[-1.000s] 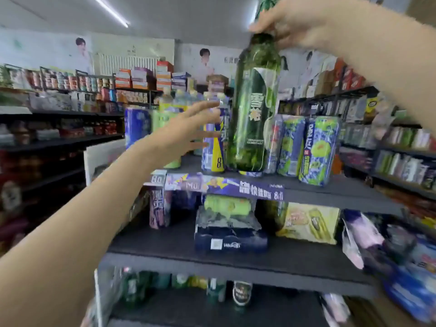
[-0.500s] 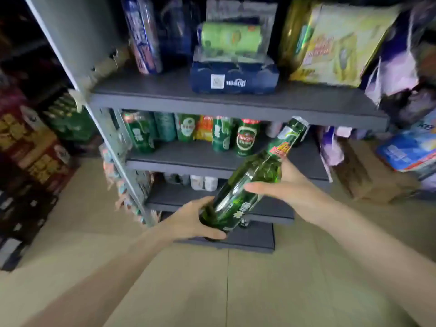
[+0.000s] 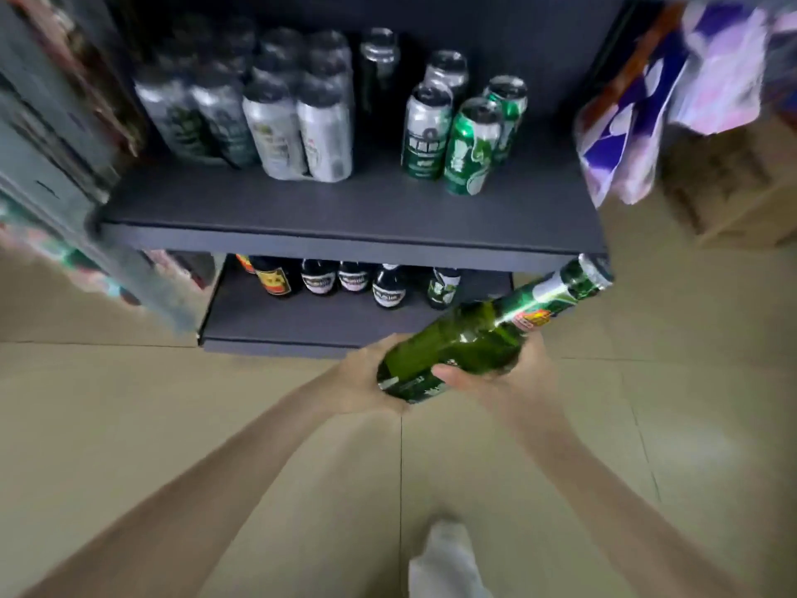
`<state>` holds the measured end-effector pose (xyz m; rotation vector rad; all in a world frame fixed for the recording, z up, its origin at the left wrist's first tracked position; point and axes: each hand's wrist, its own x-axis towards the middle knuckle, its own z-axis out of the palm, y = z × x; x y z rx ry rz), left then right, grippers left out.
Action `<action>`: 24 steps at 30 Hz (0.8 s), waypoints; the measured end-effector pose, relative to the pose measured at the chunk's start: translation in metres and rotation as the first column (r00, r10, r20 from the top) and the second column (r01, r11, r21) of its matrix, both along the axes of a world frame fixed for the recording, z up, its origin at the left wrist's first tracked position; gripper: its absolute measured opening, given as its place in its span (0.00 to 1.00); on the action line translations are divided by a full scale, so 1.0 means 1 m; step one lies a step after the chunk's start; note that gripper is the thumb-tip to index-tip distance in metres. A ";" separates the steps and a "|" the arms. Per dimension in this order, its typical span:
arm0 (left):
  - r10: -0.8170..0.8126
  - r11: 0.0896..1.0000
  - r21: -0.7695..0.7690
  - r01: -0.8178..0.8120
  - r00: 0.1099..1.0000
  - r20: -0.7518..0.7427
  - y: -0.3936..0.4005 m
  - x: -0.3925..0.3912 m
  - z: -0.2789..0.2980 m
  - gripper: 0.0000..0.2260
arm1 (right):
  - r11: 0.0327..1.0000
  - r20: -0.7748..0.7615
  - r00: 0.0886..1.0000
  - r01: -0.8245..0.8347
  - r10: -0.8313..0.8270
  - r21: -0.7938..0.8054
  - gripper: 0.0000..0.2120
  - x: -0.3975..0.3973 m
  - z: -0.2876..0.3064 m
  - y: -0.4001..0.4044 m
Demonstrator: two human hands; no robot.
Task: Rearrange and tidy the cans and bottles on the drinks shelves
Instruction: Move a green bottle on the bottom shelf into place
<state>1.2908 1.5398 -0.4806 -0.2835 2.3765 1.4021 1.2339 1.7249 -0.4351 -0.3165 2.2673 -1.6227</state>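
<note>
Retail shop aisle, drinks section. Shown by dark metal shelving point(image 3: 345, 243) stocked with ranked beer cans point(image 3: 468, 148) and shrink-wrapped can packs point(image 3: 302, 131), a lower shelf point(image 3: 302, 325) lined with labelled bottles point(image 3: 388, 289), hanging packaged goods point(image 3: 625, 123) alongside, and pale tiled flooring point(image 3: 129, 403).
</note>
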 end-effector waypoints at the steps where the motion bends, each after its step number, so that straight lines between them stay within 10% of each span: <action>1: -0.014 1.000 -0.025 0.013 1.000 -0.011 0.004 -0.007 -0.021 0.34 | 0.999 -0.028 1.000 0.016 -0.015 0.042 0.33 -0.002 -0.025 0.005; 10: 0.049 0.908 -0.412 -0.080 0.995 -0.085 -0.013 -0.061 -0.168 0.33 | 0.959 -0.400 0.914 0.167 -0.064 0.228 0.32 -0.085 -0.172 0.029; 24: 0.115 0.832 -0.514 -0.210 0.971 -0.210 -0.029 -0.104 -0.197 0.29 | 0.952 -0.383 0.909 0.250 -0.167 0.176 0.31 -0.193 -0.244 -0.020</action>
